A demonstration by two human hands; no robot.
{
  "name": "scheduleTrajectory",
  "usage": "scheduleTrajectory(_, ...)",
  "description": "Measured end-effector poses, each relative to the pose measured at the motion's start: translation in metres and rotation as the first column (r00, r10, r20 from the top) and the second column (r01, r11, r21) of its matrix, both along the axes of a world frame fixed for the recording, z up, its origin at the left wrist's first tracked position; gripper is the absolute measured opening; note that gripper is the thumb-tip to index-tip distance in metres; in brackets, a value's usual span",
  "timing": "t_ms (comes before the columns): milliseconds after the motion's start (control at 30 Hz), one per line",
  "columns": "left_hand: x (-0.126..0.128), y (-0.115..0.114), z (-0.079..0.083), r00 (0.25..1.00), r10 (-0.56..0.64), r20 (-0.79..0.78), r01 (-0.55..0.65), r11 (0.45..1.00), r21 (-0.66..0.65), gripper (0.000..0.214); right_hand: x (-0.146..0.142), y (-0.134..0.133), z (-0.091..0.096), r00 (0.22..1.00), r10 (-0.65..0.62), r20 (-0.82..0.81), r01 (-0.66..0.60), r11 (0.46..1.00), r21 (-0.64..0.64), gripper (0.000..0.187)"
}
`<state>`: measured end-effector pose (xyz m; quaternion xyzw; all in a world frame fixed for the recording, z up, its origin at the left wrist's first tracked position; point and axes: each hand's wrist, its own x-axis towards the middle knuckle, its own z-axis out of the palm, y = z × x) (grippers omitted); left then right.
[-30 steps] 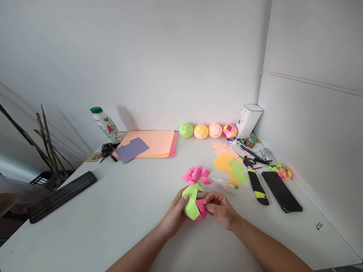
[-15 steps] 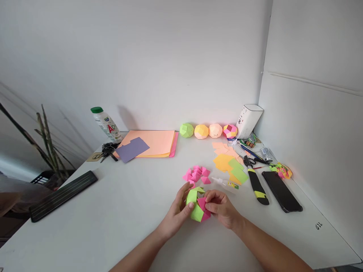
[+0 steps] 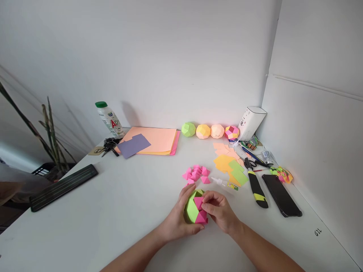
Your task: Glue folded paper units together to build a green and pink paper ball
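My left hand (image 3: 181, 216) is wrapped round a faceted paper ball (image 3: 192, 209), green with pink pieces on its right side. An opening shows at the top of the ball. With thumb and forefinger, my right hand (image 3: 218, 209) pinches a pink folded paper piece (image 3: 199, 203) against the ball's right side. Just beyond the ball lies a small heap of pink folded paper pieces (image 3: 196, 173). A glue tube (image 3: 225, 183) rests to the right of that heap.
Four-sided scraps of orange and green paper (image 3: 224, 162) lie right of centre, near a utility knife (image 3: 257, 189) and a phone (image 3: 281, 195). Several paper balls (image 3: 203, 131) line the wall. Coloured sheets (image 3: 159, 139), keys (image 3: 110, 145) and a bottle (image 3: 110, 120) stand left.
The ball has turned in my left hand, and that thumb has moved from its front to beneath it. My right fingers still pinch the pink piece. The view has shifted slightly.
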<state>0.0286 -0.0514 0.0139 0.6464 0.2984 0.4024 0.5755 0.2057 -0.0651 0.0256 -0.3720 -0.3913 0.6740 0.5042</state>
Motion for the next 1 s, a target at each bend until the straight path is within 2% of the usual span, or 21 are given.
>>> scheduleTrajectory(100,-0.001,0.0,-0.002,0.998,-0.011,-0.055,0.013,0.999,0.032,0.092,0.001,0.0,0.001,1.0,0.013,0.015,-0.013,1.0,0.001,0.011)
scheduleTrajectory(300,-0.003,0.001,-0.001,0.998,-0.045,-0.042,0.044,0.999,-0.021,0.093,0.005,0.001,0.005,0.997,-0.019,0.078,0.019,1.0,0.001,0.01)
scheduleTrajectory(567,-0.008,0.004,0.001,0.988,-0.057,-0.146,0.062,0.997,0.036,0.093,0.009,0.004,0.015,0.995,-0.086,0.06,0.085,0.996,0.017,0.013)
scheduleTrajectory(767,-0.009,0.004,0.005,0.985,-0.066,-0.16,0.075,0.996,0.049,0.089,0.015,0.008,0.022,0.971,-0.134,0.196,0.126,0.991,0.053,0.015)
scheduleTrajectory(900,-0.012,0.005,0.014,0.968,-0.193,-0.162,0.188,0.981,-0.05,0.088,0.02,0.012,0.022,0.965,-0.135,0.227,0.136,0.991,0.012,0.016)
scheduleTrajectory(1000,-0.013,0.006,0.017,0.942,-0.278,-0.189,0.272,0.961,-0.056,0.094,0.02,0.014,0.019,0.965,-0.139,0.223,0.139,0.99,0.014,0.016)
